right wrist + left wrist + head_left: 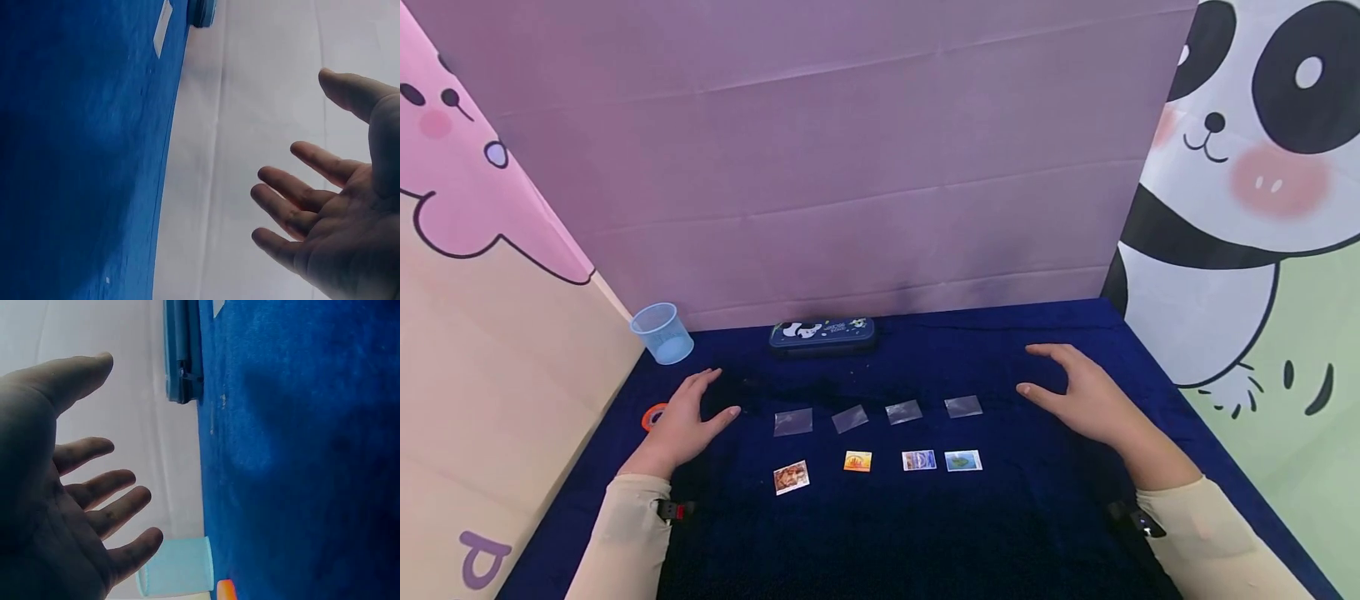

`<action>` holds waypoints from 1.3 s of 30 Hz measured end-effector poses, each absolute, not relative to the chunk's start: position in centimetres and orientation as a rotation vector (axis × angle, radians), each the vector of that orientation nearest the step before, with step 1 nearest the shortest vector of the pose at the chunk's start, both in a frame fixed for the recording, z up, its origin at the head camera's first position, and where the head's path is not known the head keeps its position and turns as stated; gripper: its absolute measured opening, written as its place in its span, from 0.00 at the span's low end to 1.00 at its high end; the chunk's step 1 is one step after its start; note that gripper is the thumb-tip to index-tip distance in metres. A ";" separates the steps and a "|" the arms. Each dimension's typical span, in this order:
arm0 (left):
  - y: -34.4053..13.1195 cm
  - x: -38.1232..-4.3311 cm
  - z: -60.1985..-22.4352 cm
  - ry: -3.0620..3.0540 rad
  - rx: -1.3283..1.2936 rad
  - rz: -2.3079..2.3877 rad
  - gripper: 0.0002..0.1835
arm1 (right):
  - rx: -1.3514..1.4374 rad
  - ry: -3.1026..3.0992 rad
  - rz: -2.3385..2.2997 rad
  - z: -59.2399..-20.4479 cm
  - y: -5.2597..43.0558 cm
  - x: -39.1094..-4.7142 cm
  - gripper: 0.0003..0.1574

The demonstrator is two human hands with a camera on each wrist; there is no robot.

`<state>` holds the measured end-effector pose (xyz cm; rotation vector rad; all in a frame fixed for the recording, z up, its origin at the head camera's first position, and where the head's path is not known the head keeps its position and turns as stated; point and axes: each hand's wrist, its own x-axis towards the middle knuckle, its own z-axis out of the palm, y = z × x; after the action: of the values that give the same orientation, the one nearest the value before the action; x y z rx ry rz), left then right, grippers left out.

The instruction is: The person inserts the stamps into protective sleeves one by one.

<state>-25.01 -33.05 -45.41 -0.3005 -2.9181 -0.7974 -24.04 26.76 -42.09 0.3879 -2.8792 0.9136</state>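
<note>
Both hands hover over the dark blue cloth, holding nothing, with fingers spread. My left hand (681,425) is at the left, nearest an orange ring-shaped item (649,418) that it partly covers. On the right, my right hand (1090,400) is apart from everything, its thumb toward the middle. Between the hands lies a row of small clear plastic sleeves (793,422), the rightmost sleeve (963,407) being closest to the right hand. Nearer the front is a row of small stamp-like pictures: a brown one (792,477), a yellow one (857,462), a purple-blue one (919,460) and a green-blue one (963,461).
A dark blue pencil case (822,333) with a panda print stands at the back against the mauve backdrop (850,167). The translucent blue cup (662,335) is at the back left corner. Printed cloth walls flank the table, with a panda (1202,317) on the right.
</note>
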 end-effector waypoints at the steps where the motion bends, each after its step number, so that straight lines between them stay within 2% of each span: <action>1: -33.0 -25.1 -45.5 -2.923 -0.299 -0.806 0.45 | 0.388 -2.878 0.935 -42.1 26.4 -24.1 0.48; 9: -32.6 -25.8 -45.9 -2.950 -0.266 -0.839 0.41 | 0.442 -2.845 1.095 -42.3 24.1 -24.6 0.37; 22: -31.2 -27.0 -46.7 -2.898 -0.242 -1.121 0.34 | 0.575 -2.830 1.257 -43.4 20.4 -25.7 0.33; 39: -30.7 -28.3 -49.1 -2.993 -0.216 -1.092 0.24 | 0.717 -2.838 1.391 -44.1 15.0 -26.8 0.26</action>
<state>-28.34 -30.71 -49.11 -0.2162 -2.9934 -1.0923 -26.80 14.97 -44.12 0.7167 -2.8381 1.3909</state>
